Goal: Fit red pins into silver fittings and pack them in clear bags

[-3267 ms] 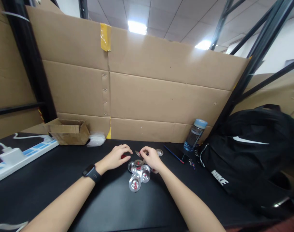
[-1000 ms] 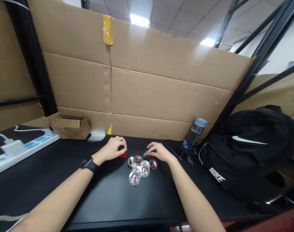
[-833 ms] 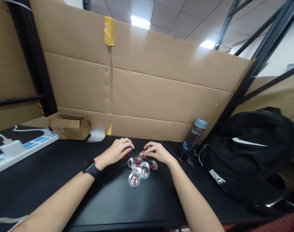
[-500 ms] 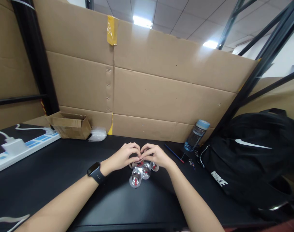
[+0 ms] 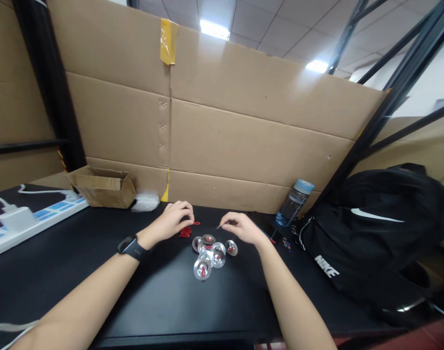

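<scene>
My left hand (image 5: 176, 218) is over a small pile of red loops (image 5: 185, 232), with thumb and fingers pinched together. One red loop (image 5: 196, 223) sticks out from its fingertips. To the right, my right hand (image 5: 239, 227) pinches a tiny dark thing (image 5: 218, 227), too small to make out. Between and below the hands lie several round, shiny metal discs with domed middles, like finger cymbals (image 5: 202, 269). Some of them show a red loop at the centre. One disc (image 5: 231, 248) lies apart, just below my right hand; another (image 5: 208, 239) looks duller.
On the right stand a clear water bottle (image 5: 293, 203) with a blue lid and a black backpack (image 5: 382, 243). A white power strip (image 5: 57, 209), an open cardboard box (image 5: 105, 187) and a white plastic packet (image 5: 146, 201) are at the left. A cardboard wall (image 5: 243, 141) closes off the back.
My hands were together above the discs and have moved apart. The left went left to the red loops, the right slightly right. A duller disc now shows where the hands were.
</scene>
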`<state>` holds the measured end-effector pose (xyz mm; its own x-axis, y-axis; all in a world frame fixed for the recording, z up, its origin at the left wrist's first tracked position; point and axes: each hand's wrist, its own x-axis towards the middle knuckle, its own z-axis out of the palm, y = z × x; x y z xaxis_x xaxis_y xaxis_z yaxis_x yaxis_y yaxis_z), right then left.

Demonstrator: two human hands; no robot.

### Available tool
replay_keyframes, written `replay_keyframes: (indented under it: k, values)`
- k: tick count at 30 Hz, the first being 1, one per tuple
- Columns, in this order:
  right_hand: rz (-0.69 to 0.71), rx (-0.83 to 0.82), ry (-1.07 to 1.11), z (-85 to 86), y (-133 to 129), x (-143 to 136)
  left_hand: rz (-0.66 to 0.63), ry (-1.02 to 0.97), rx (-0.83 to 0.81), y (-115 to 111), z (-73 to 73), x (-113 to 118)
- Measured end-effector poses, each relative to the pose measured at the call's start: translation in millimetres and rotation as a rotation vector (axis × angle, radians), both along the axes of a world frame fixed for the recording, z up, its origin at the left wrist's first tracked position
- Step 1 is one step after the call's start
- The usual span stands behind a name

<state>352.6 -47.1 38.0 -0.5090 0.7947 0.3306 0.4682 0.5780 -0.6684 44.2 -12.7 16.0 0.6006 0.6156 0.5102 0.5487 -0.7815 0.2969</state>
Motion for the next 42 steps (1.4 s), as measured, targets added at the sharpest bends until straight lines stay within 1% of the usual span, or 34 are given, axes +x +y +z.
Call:
replay_keyframes:
  k: [2,4,7,10,14,18,22,24,25,26,28,31,32,33,34,37,42]
  values:
    - [-0.191,-0.020,0.041,-8.1,11.1,14.0,0.031,0.029,0.000,10.4,-4.5,-11.8]
    - [-0.360,-0.027,0.066,-18.9,24.0,30.8,0.033,0.052,-0.014,18.0,-10.0,-19.4]
    - [-0.613,-0.014,-0.036,-35.6,40.9,55.1,0.029,0.084,-0.044,23.4,-17.1,-22.5]
    - [-0.673,-0.008,-0.079,-47.9,49.7,69.7,0.042,0.109,-0.066,24.1,-21.2,-21.2]
    - [-0.649,0.003,-0.139,-56.5,51.1,70.2,0.045,0.138,-0.079,23.5,-23.5,-20.9]
    - [-0.663,0.037,-0.205,-59.2,48.1,63.8,0.055,0.169,-0.092,21.9,-24.1,-21.1]
    - [-0.721,0.084,-0.249,-54.7,43.1,57.8,0.065,0.155,-0.093,16.8,-24.1,-16.3]
    - [-0.702,0.136,-0.253,-49.5,39.2,50.3,0.053,0.150,-0.085,13.5,-23.7,-12.3]
    - [-0.659,0.170,-0.244,-46.5,36.7,44.2,0.045,0.153,-0.078,12.0,-23.4,-10.4]
    - [-0.582,0.204,-0.227,-43.5,33.6,36.7,0.038,0.156,-0.072,10.6,-23.1,-8.7]
    - [-0.352,0.214,-0.174,-38.5,25.5,17.8,0.031,0.162,-0.061,8.7,-22.5,-6.2]
    - [-0.022,0.111,-0.179,-35.2,11.1,-12.8,0.034,0.164,-0.052,7.8,-22.0,-5.0]
    - [0.048,0.087,-0.209,-35.5,6.7,-21.4,0.036,0.163,-0.049,7.9,-21.9,-5.0]
    - [0.078,0.080,-0.234,-36.3,3.0,-28.4,0.036,0.163,-0.045,8.1,-21.7,-5.2]
    - [0.080,0.083,-0.255,-37.5,0.1,-33.9,0.035,0.161,-0.040,8.3,-21.4,-5.3]
    - [-0.006,0.094,-0.286,-42.0,-3.9,-41.5,0.036,0.152,-0.016,8.2,-18.9,-5.1]
    - [-0.103,0.060,-0.258,-43.8,-3.3,-41.5,0.020,0.118,-0.004,4.6,-13.2,-1.2]
